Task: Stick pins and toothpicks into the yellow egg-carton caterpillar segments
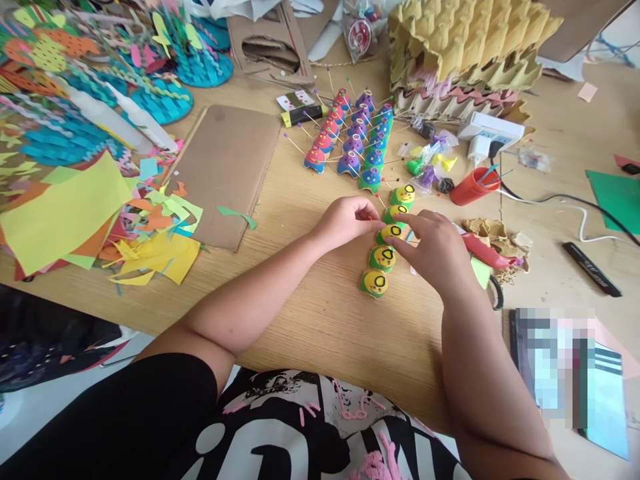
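A row of yellow-and-green painted egg-carton cups (pixel 375 283), with small faces and black rings on top, runs away from me on the table. My left hand (pixel 347 219) is at the left side of the row, thumb and fingers pinched together. A bit of red shows at its fingertips; what it holds is too small to make out. From the right, my right hand (pixel 431 245) grips a cup in the middle of the row between thumb and index finger. Beyond stand rows of red cups (pixel 315 159), purple cups (pixel 349 162) and blue-and-green cups (pixel 371 179), with pins sticking out.
Paper scraps (pixel 165 257), a cardboard sheet (pixel 233 173) and glue bottles (pixel 107 117) lie left. Egg trays (pixel 465 40) are stacked at the back. A red cup (pixel 473 187), a power strip (pixel 493 128) with cables and a black marker (pixel 593 269) are on the right.
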The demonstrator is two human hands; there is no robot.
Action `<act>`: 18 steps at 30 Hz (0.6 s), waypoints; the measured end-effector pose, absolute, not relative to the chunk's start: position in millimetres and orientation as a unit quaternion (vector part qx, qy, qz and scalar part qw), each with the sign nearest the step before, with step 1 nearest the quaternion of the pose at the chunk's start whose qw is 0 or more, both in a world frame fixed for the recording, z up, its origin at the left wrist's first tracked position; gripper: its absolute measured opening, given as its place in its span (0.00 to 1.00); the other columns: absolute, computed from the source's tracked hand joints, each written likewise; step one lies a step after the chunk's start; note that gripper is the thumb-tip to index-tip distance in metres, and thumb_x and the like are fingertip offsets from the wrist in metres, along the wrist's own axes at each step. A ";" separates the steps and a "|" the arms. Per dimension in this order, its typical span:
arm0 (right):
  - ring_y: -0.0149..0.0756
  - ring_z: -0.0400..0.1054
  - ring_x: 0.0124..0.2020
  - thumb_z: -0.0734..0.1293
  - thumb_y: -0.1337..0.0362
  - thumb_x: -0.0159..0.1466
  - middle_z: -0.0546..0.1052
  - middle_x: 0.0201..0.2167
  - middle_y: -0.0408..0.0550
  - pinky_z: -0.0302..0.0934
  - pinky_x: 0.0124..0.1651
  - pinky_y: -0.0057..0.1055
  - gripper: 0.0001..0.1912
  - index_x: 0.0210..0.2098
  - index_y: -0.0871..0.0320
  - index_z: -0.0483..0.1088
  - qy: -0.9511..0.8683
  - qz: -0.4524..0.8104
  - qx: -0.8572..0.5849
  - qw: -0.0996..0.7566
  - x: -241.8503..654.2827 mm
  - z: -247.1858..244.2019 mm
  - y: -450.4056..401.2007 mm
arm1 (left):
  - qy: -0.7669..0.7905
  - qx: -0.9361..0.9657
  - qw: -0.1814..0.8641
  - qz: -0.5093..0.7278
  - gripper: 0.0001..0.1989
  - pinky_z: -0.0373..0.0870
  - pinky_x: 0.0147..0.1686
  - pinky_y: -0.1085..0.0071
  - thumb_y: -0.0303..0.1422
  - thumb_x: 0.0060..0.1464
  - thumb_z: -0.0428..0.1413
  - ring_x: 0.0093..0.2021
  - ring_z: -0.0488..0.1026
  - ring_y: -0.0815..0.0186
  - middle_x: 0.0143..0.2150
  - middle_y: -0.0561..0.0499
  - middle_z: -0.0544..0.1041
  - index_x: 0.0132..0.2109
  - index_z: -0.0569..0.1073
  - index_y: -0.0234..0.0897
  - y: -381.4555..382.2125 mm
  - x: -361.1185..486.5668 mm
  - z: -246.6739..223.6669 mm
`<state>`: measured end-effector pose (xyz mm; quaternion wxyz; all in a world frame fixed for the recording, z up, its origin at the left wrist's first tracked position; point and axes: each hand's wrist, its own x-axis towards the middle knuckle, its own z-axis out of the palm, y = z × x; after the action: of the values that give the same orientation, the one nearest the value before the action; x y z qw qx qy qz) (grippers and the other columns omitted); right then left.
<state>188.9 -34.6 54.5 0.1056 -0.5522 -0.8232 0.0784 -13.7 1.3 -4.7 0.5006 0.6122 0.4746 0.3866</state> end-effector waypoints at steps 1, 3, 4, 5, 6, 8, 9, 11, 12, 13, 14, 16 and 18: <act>0.50 0.73 0.42 0.70 0.55 0.67 0.81 0.39 0.55 0.61 0.45 0.41 0.19 0.55 0.55 0.80 -0.823 0.076 -0.552 0.111 187.1 54.1 -35.0 | 0.470 0.612 0.503 0.389 0.22 0.65 0.33 0.71 0.48 0.46 0.72 0.31 0.71 0.70 0.32 0.51 0.80 0.36 0.79 0.34 1.7 -14.1 -5.1; 0.50 0.72 0.44 0.70 0.56 0.67 0.81 0.40 0.55 0.62 0.46 0.42 0.17 0.53 0.54 0.80 -0.819 0.071 -0.556 0.120 183.7 52.4 -35.1 | 0.460 0.609 0.503 0.405 0.22 0.65 0.34 0.71 0.50 0.49 0.69 0.32 0.71 0.70 0.33 0.51 0.80 0.36 0.79 0.34 2.7 -15.1 -5.6; 0.50 0.72 0.45 0.70 0.56 0.67 0.81 0.41 0.55 0.62 0.47 0.43 0.17 0.53 0.54 0.81 -0.817 0.068 -0.560 0.123 182.2 51.6 -34.7 | 0.458 0.606 0.499 0.417 0.22 0.65 0.34 0.71 0.51 0.52 0.67 0.32 0.71 0.70 0.32 0.51 0.80 0.36 0.79 0.34 3.2 -15.7 -5.6; 0.51 0.72 0.45 0.70 0.57 0.67 0.81 0.41 0.55 0.62 0.47 0.43 0.17 0.53 0.54 0.81 -0.814 0.067 -0.564 0.124 180.6 51.1 -34.3 | 0.459 0.601 0.493 0.430 0.22 0.65 0.34 0.71 0.52 0.55 0.64 0.31 0.71 0.71 0.32 0.51 0.79 0.35 0.78 0.35 3.9 -16.5 -5.6; 0.51 0.72 0.46 0.70 0.57 0.67 0.81 0.42 0.56 0.62 0.48 0.43 0.17 0.52 0.54 0.81 -0.811 0.067 -0.568 0.123 178.8 51.2 -33.8 | 0.463 0.594 0.488 0.441 0.23 0.65 0.34 0.71 0.54 0.58 0.62 0.31 0.71 0.71 0.31 0.51 0.78 0.34 0.77 0.35 4.6 -17.6 -5.4; 0.51 0.72 0.47 0.70 0.58 0.67 0.81 0.43 0.56 0.62 0.49 0.43 0.16 0.52 0.55 0.81 -0.810 0.069 -0.572 0.112 174.1 53.1 -33.2 | 0.477 0.583 0.477 0.453 0.26 0.65 0.33 0.71 0.56 0.60 0.58 0.30 0.71 0.70 0.29 0.51 0.78 0.33 0.76 0.35 6.3 -20.5 -4.5; 0.51 0.72 0.48 0.70 0.59 0.67 0.81 0.44 0.56 0.61 0.49 0.43 0.16 0.52 0.55 0.81 -0.811 0.069 -0.571 0.102 171.0 54.9 -33.1 | 0.485 0.580 0.471 0.454 0.26 0.65 0.33 0.71 0.56 0.60 0.58 0.30 0.72 0.70 0.29 0.51 0.78 0.32 0.75 0.35 7.2 -22.4 -3.7; 0.52 0.71 0.49 0.70 0.60 0.67 0.81 0.45 0.57 0.60 0.49 0.44 0.15 0.51 0.55 0.81 -0.819 0.062 -0.565 0.075 163.7 59.0 -32.9 | 0.502 0.583 0.453 0.451 0.26 0.65 0.33 0.71 0.56 0.60 0.58 0.31 0.72 0.69 0.29 0.51 0.78 0.32 0.76 0.36 9.1 -27.0 -1.5; 0.53 0.70 0.49 0.69 0.61 0.67 0.81 0.45 0.57 0.59 0.49 0.44 0.14 0.50 0.55 0.81 -0.824 0.055 -0.561 0.060 159.6 60.9 -32.6 | 0.510 0.587 0.441 0.448 0.25 0.64 0.33 0.71 0.55 0.61 0.58 0.31 0.72 0.69 0.28 0.51 0.77 0.32 0.76 0.36 10.1 -29.6 -0.4; 0.53 0.70 0.49 0.69 0.61 0.67 0.81 0.45 0.57 0.59 0.49 0.45 0.13 0.49 0.54 0.81 -0.829 0.044 -0.556 0.047 155.5 62.5 -32.1 | 0.513 0.594 0.431 0.445 0.24 0.64 0.33 0.71 0.54 0.61 0.58 0.30 0.71 0.69 0.27 0.51 0.77 0.32 0.77 0.35 11.2 -32.4 0.6; 0.54 0.69 0.49 0.68 0.61 0.68 0.80 0.44 0.58 0.58 0.48 0.45 0.12 0.47 0.54 0.81 -0.833 0.032 -0.550 0.037 151.6 63.7 -31.2 | 0.512 0.601 0.424 0.443 0.23 0.63 0.32 0.71 0.52 0.61 0.58 0.30 0.70 0.69 0.27 0.51 0.76 0.32 0.77 0.35 12.4 -35.2 1.2; 0.54 0.68 0.49 0.67 0.62 0.68 0.80 0.43 0.59 0.57 0.47 0.46 0.11 0.44 0.54 0.82 -0.840 0.010 -0.542 0.028 144.9 64.4 -28.6 | 0.503 0.618 0.420 0.435 0.19 0.62 0.32 0.71 0.47 0.61 0.58 0.30 0.69 0.69 0.27 0.52 0.76 0.32 0.78 0.35 15.0 -40.4 0.8; 0.55 0.68 0.49 0.67 0.61 0.69 0.79 0.43 0.60 0.57 0.47 0.46 0.11 0.43 0.55 0.82 -0.842 -0.005 -0.539 0.028 140.0 63.6 -25.8 | 0.495 0.634 0.417 0.424 0.16 0.62 0.32 0.71 0.44 0.60 0.59 0.29 0.69 0.69 0.27 0.52 0.76 0.33 0.79 0.35 17.5 -44.6 -1.5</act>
<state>140.0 -25.8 63.6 0.0276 -0.5387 -0.8420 -0.0054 -44.6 17.5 -1.5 0.4174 0.6336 0.4946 0.4240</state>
